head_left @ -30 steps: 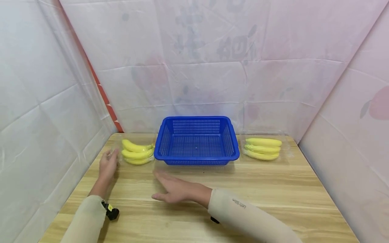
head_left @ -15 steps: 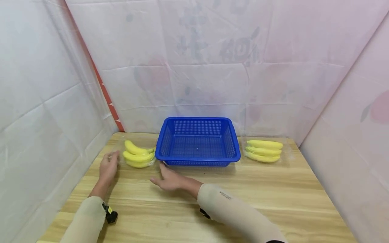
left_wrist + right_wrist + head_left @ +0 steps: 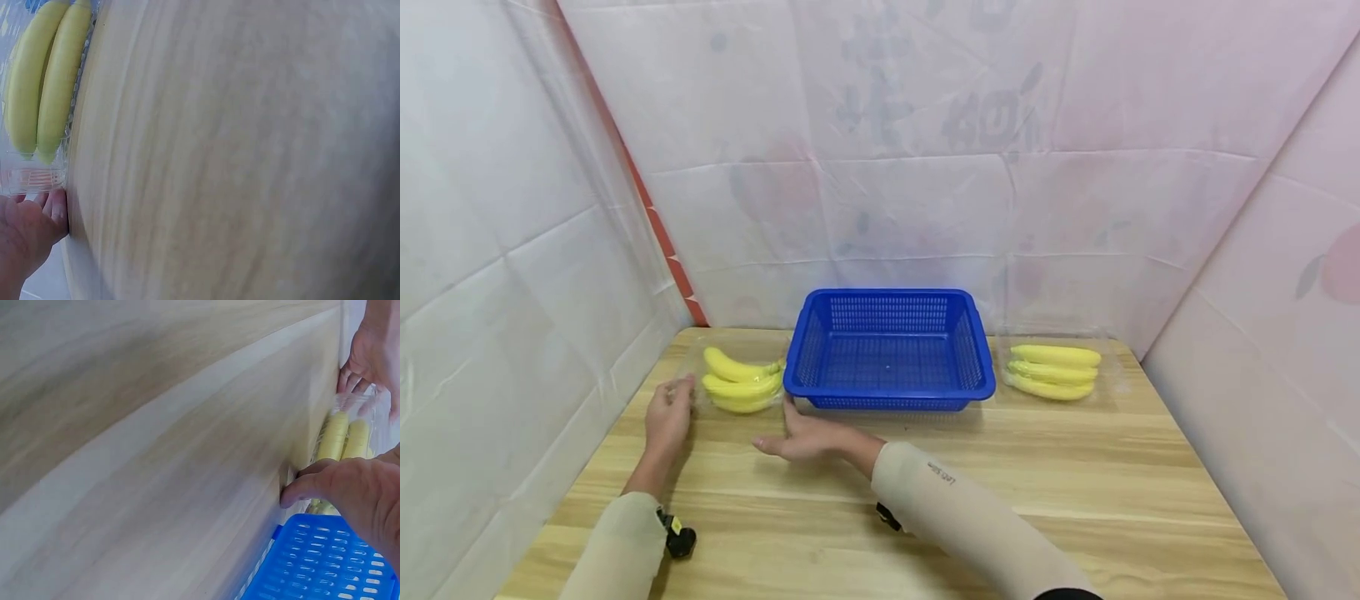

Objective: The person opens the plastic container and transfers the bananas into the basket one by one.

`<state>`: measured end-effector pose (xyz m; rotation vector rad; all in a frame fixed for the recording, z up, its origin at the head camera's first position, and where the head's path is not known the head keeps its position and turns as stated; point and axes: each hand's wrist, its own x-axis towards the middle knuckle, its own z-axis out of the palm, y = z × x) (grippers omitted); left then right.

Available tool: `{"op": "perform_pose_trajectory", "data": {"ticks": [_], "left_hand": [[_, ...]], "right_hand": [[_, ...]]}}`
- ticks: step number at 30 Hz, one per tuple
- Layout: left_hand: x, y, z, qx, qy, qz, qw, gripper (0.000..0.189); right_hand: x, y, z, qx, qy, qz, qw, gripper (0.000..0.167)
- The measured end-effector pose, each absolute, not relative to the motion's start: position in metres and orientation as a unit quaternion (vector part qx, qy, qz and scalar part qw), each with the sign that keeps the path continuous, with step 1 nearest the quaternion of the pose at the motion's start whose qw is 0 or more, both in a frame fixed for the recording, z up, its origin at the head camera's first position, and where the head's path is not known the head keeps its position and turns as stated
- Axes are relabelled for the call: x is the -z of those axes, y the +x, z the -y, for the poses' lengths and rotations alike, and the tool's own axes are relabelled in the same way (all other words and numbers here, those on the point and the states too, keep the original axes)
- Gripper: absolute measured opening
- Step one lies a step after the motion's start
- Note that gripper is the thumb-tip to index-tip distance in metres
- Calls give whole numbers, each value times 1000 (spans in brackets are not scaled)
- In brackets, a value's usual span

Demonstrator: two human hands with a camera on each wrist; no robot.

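A clear plastic box (image 3: 34,179) with several yellow bananas (image 3: 739,392) in it lies at the back left of the wooden table. My left hand (image 3: 667,417) is at the box's left end, its fingertips right against the clear wall in the left wrist view. At the other end, my right hand (image 3: 808,437) reaches in between the box and the blue basket (image 3: 887,392), thumb spread toward me. Some of its fingers are hidden behind the thumb and palm in the right wrist view. The box stands between the two hands.
The blue plastic basket has mesh sides and nothing in it. To its right lies another clear box with yellow bananas (image 3: 1055,372). White printed sheeting (image 3: 887,208) walls off the back and both sides of the table (image 3: 1000,475).
My right hand has moved back and slightly left, up to the gap between the box and the basket. The left hand stays at the box's left end, almost still.
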<state>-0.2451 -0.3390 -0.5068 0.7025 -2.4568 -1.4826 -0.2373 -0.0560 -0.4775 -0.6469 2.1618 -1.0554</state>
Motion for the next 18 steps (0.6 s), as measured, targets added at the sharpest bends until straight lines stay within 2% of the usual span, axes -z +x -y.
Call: {"op": "perform_pose_trajectory", "data": {"ticks": [5, 18], "left_hand": [[507, -243, 339, 496, 238, 830, 97, 76], [507, -240, 344, 502, 217, 834, 68, 86]], "right_hand": [[478, -238, 55, 400, -245, -819, 331, 113], [480, -237, 51, 413, -241, -812, 334, 113]]}}
